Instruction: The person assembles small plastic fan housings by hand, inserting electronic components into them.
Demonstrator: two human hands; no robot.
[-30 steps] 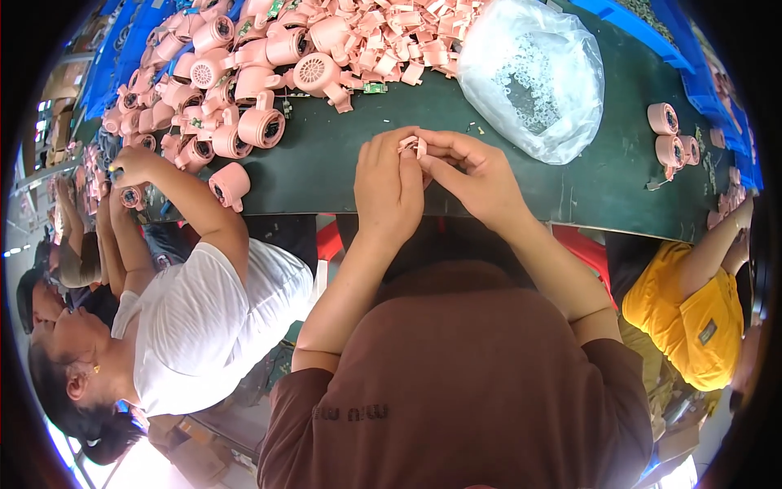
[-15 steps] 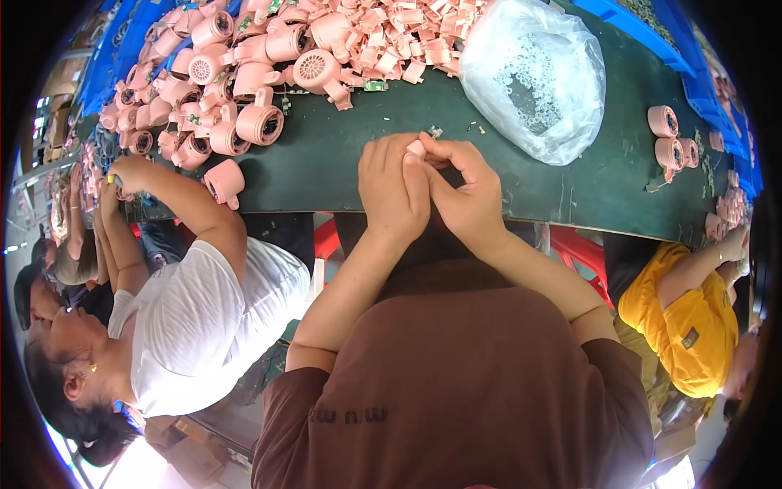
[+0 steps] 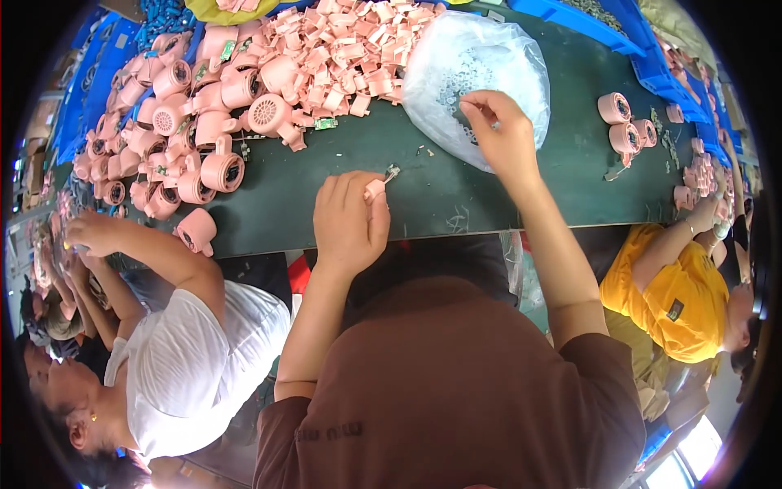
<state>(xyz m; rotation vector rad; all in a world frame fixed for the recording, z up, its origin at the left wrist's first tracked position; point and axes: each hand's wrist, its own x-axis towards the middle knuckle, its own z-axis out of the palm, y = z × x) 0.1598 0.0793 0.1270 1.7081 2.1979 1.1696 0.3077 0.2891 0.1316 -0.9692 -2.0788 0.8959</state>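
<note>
My left hand (image 3: 349, 222) is closed at the near edge of the table, gripping a small pink plastic piece (image 3: 374, 191) between thumb and fingers. Just beyond its fingertips lies a small green-and-white part (image 3: 392, 172). My right hand (image 3: 503, 134) hangs over a clear plastic bag (image 3: 521, 65) of tiny translucent ring-like pieces (image 3: 453, 88). Its thumb and fingers are bent together in a pinch; whatever they hold, if anything, is too small to make out.
Many small pink pieces (image 3: 342, 49) are heaped at the back, beside pink round housings (image 3: 216, 130) on the left. More housings (image 3: 624, 137) stand at right, near blue trays (image 3: 652, 65). Co-workers sit either side, one in a white shirt (image 3: 195, 359), one in yellow (image 3: 672, 301).
My hands have parted: the right has moved away to the bag, while the left keeps the pink piece. The whole view has shifted, so the table things appear farther left.
</note>
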